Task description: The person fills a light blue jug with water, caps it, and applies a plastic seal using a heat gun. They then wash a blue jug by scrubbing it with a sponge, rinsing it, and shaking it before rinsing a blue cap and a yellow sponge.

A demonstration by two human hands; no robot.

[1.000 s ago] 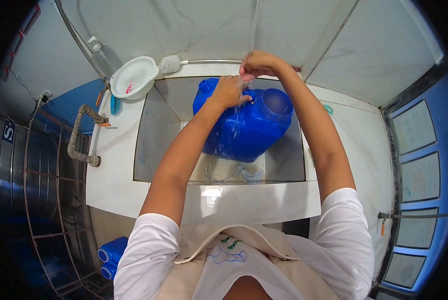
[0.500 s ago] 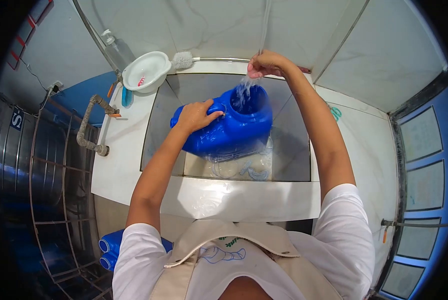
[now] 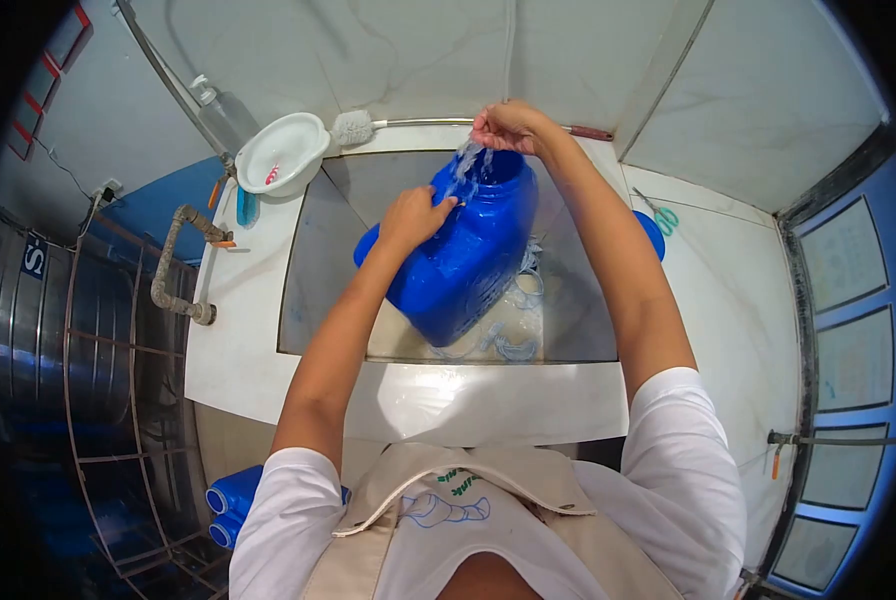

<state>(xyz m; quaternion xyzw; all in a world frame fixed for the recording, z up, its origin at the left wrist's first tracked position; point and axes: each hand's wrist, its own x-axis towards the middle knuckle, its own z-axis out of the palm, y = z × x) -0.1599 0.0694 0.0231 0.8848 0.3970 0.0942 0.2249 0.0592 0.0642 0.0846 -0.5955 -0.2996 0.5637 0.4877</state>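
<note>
A wet blue water jug tilts inside the sink, its wide mouth toward the back wall. My left hand grips the jug's handle near the top, the handle mostly hidden under the fingers. Above the mouth, my right hand is closed around the end of a thin clear hose that comes down the wall. Water runs from those fingers onto the jug's shoulder and rim. Pale blue stringy material lies on the wet sink floor beneath the jug.
On the counter's left stand a white bowl and a pump bottle. A long-handled brush lies along the back edge. Scissors and a round blue object are at the right. A pipe rises at left; blue containers sit below.
The jug has turned more upright, its base swinging down toward me. Water now splashes over the rim and shoulder rather than straight into the mouth. My right hand has shifted slightly left.
</note>
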